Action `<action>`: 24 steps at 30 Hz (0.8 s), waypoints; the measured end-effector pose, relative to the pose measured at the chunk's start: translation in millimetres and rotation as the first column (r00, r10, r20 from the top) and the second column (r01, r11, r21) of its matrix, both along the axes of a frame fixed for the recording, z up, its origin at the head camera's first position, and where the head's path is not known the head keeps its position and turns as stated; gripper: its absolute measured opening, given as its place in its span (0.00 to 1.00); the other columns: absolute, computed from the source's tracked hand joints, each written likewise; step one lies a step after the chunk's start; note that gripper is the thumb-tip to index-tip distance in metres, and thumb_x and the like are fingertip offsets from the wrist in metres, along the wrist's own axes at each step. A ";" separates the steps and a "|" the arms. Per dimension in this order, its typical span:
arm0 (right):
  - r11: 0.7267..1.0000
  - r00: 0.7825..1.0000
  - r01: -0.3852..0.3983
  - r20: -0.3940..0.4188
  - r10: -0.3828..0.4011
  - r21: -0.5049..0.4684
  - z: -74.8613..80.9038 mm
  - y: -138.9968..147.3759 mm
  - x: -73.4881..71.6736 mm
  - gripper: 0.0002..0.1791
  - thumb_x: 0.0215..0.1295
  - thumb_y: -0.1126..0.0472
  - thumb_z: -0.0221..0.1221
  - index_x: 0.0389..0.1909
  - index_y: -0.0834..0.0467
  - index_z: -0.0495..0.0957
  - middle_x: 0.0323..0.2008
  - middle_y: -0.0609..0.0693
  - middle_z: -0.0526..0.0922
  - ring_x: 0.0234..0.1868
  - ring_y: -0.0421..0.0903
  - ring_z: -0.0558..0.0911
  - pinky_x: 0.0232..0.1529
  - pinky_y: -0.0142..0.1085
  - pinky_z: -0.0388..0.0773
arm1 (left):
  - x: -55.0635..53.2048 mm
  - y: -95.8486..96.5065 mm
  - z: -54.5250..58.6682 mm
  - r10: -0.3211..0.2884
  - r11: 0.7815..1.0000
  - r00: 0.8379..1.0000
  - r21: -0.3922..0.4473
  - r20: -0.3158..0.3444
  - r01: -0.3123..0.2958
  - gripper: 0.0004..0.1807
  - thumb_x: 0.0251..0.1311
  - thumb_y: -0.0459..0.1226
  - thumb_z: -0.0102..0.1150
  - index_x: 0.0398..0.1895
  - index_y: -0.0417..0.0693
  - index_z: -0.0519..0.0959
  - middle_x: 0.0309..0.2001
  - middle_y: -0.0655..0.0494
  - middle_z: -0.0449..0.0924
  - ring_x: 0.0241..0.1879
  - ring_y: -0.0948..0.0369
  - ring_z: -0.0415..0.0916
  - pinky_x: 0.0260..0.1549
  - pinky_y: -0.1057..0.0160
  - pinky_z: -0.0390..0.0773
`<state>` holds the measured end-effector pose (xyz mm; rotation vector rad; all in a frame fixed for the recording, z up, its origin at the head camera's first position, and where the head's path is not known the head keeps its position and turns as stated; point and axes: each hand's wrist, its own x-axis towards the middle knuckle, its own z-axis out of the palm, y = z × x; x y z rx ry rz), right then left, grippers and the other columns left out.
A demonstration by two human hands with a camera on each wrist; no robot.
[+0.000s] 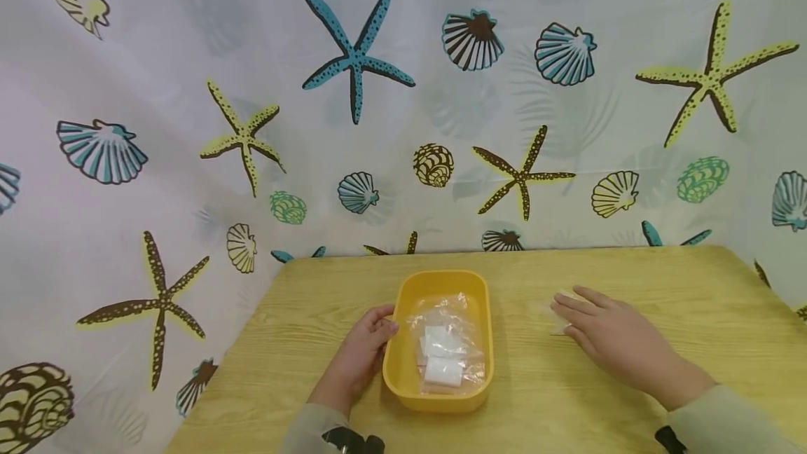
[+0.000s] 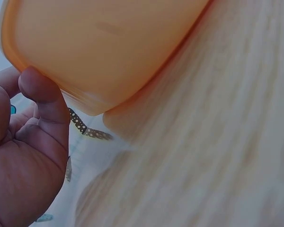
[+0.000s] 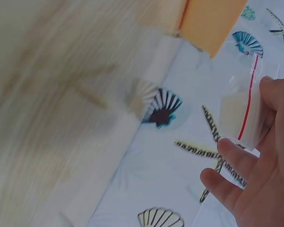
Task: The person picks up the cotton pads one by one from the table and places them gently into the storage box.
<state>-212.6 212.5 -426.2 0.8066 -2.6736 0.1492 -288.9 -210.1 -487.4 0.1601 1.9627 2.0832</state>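
A yellow plastic tray with rounded corners stands on the table. My left hand grips its left rim, and the left wrist view shows the thumb against the rim. Inside the tray lie several clear plastic bags with white contents, overlapping one another. To the right of the tray, over the table, my right hand pinches a small zip bag. That bag is clear with a red seal line and a whitish piece inside. The head view shows it mostly hidden behind the fingers.
The wood-grain table runs back to a hanging cloth printed with starfish and shells. The same cloth closes off the left and right sides. Dark straps sit around the wrists over light sleeves.
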 end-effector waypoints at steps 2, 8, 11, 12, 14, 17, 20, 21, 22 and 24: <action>1.000 1.000 -0.003 0.006 0.003 -0.011 2.5 -14.0 -2.3 0.24 0.74 0.55 0.59 0.68 0.55 0.75 0.68 0.49 0.74 0.70 0.58 0.68 0.59 0.59 0.72 | 0.3 -0.8 0.6 0.002 1.000 1.000 -0.001 -0.003 -0.002 0.27 0.76 0.38 0.53 0.73 0.43 0.63 0.55 0.39 0.74 0.48 0.53 0.78 0.47 0.58 0.82; 0.999 1.000 -0.027 0.008 0.028 -0.039 7.7 -52.5 -8.4 0.23 0.76 0.52 0.56 0.68 0.55 0.75 0.69 0.48 0.73 0.71 0.56 0.67 0.61 0.59 0.71 | 0.9 -0.6 2.2 0.005 1.000 1.000 -0.001 0.007 -0.005 0.26 0.75 0.37 0.54 0.73 0.44 0.63 0.56 0.39 0.74 0.48 0.54 0.78 0.47 0.58 0.82; 0.998 0.999 -0.041 -0.002 0.041 -0.045 10.5 -69.6 -12.8 0.23 0.77 0.52 0.54 0.68 0.55 0.75 0.69 0.48 0.73 0.72 0.56 0.67 0.62 0.58 0.70 | 0.3 -0.2 3.1 0.003 1.000 1.000 -0.003 0.003 -0.003 0.26 0.76 0.37 0.53 0.73 0.43 0.63 0.55 0.39 0.74 0.48 0.54 0.78 0.48 0.58 0.82; 0.998 0.999 -0.045 -0.003 0.045 -0.044 11.2 -74.9 -14.5 0.23 0.77 0.51 0.54 0.68 0.55 0.75 0.69 0.48 0.73 0.72 0.56 0.67 0.63 0.58 0.70 | -0.1 -0.1 3.3 0.002 1.000 1.000 -0.002 0.002 -0.002 0.26 0.76 0.37 0.53 0.73 0.43 0.63 0.55 0.38 0.74 0.48 0.53 0.78 0.48 0.57 0.82; 0.997 0.999 -0.053 -0.004 0.053 -0.047 11.9 -85.4 -18.3 0.23 0.78 0.51 0.53 0.68 0.55 0.75 0.69 0.48 0.73 0.72 0.55 0.67 0.64 0.57 0.69 | -0.5 0.2 3.9 0.004 1.000 1.000 0.001 0.001 -0.004 0.26 0.75 0.37 0.53 0.73 0.43 0.63 0.54 0.38 0.74 0.48 0.53 0.77 0.48 0.57 0.82; 0.998 0.999 -0.053 0.011 0.053 -0.038 10.9 -100.5 -25.0 0.24 0.78 0.50 0.52 0.68 0.54 0.75 0.69 0.48 0.73 0.72 0.55 0.66 0.66 0.55 0.67 | -1.3 0.3 3.4 0.004 1.000 1.000 0.001 -0.003 -0.004 0.26 0.75 0.37 0.53 0.72 0.43 0.63 0.54 0.39 0.73 0.48 0.53 0.77 0.48 0.57 0.82; 0.999 0.999 -0.036 0.038 0.037 -0.027 8.9 -115.2 -31.0 0.24 0.78 0.48 0.50 0.69 0.52 0.75 0.69 0.47 0.73 0.73 0.54 0.66 0.68 0.54 0.65 | -1.7 0.2 2.1 0.005 1.000 1.000 0.002 -0.002 -0.005 0.25 0.75 0.37 0.53 0.72 0.43 0.64 0.54 0.39 0.74 0.48 0.53 0.77 0.48 0.57 0.82; 0.999 0.998 -0.031 0.045 0.032 -0.023 8.0 -120.1 -32.7 0.24 0.79 0.47 0.50 0.69 0.51 0.75 0.69 0.47 0.73 0.73 0.54 0.66 0.68 0.54 0.65 | -1.8 0.2 1.4 0.004 1.000 1.000 0.004 -0.002 -0.004 0.25 0.75 0.36 0.53 0.72 0.43 0.64 0.54 0.39 0.74 0.48 0.53 0.77 0.47 0.58 0.82; 0.999 0.998 -0.026 0.049 0.027 -0.020 6.9 -124.8 -34.2 0.25 0.79 0.47 0.49 0.69 0.51 0.75 0.69 0.47 0.73 0.73 0.54 0.66 0.68 0.54 0.65 | -1.9 0.1 0.5 0.002 1.000 1.000 0.005 -0.003 -0.002 0.25 0.75 0.37 0.53 0.72 0.43 0.64 0.53 0.39 0.74 0.47 0.54 0.78 0.46 0.59 0.82; 1.000 0.998 -0.023 0.061 0.024 -0.014 4.9 -133.6 -36.1 0.26 0.78 0.44 0.48 0.69 0.50 0.75 0.69 0.48 0.73 0.73 0.55 0.66 0.67 0.55 0.66 | -1.8 0.3 -1.2 -0.001 1.000 1.000 0.009 -0.006 0.001 0.25 0.75 0.37 0.53 0.72 0.42 0.64 0.53 0.40 0.75 0.46 0.55 0.78 0.45 0.60 0.83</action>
